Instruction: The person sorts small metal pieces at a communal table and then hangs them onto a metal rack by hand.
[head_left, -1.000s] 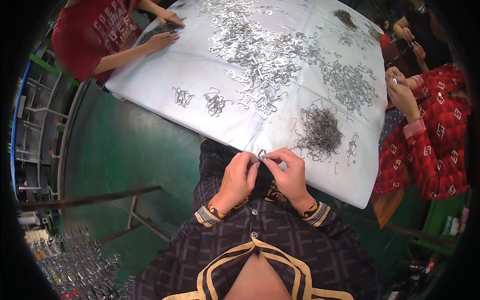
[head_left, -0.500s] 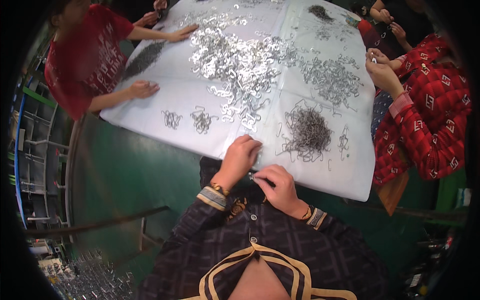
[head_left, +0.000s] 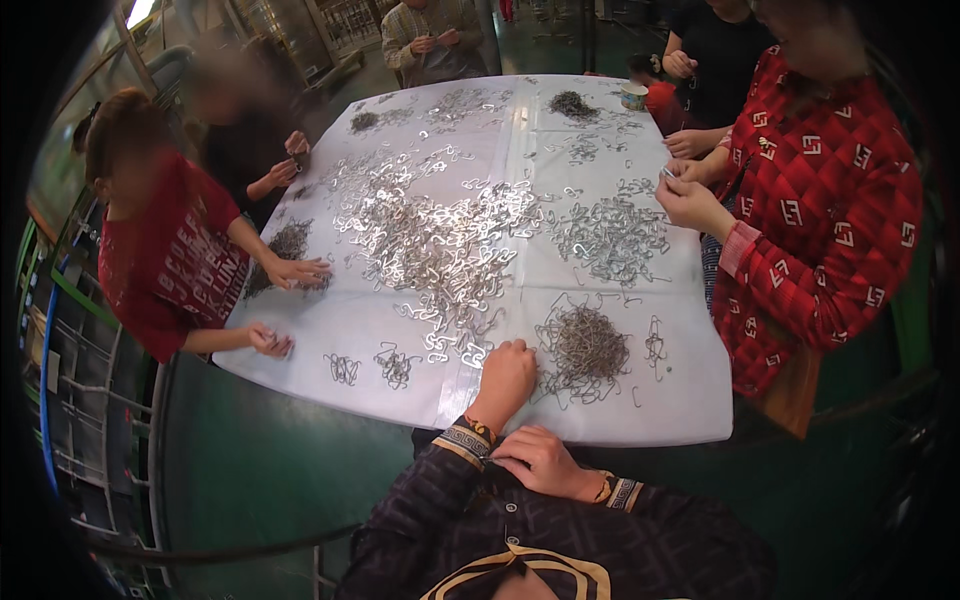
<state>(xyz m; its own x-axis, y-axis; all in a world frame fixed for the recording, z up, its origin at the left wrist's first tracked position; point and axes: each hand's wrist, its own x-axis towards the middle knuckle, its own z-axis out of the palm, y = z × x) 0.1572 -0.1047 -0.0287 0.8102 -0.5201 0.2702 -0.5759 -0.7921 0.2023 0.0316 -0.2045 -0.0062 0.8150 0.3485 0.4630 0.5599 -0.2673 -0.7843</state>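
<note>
My left hand (head_left: 508, 378) is over the near part of the white-covered table (head_left: 460, 400), fingers curled down and together. It lies between the bright pile of flat silver S-shaped hooks (head_left: 440, 240) and a heap of thin dark wire hooks (head_left: 585, 345). Its fingertips are hidden, so what they hold cannot be made out. Closer to my body, just off the table's near edge, my right hand (head_left: 545, 462) is closed in a pinch. A small metal piece seems to show at its fingertips, by my left cuff; its exact shape is unclear.
Two small clusters of wire hooks (head_left: 396, 367) lie near left. Duller metal hooks (head_left: 610, 238) spread at right. A person in a red shirt (head_left: 165, 250) rests hands at the left edge; another in a red patterned jacket (head_left: 820, 210) works at right. A cup (head_left: 633, 96) stands far right.
The view has tilted up, showing more of the table's far side. My left hand has moved forward from the near edge toward the hooks. My right hand remains pinched near my body.
</note>
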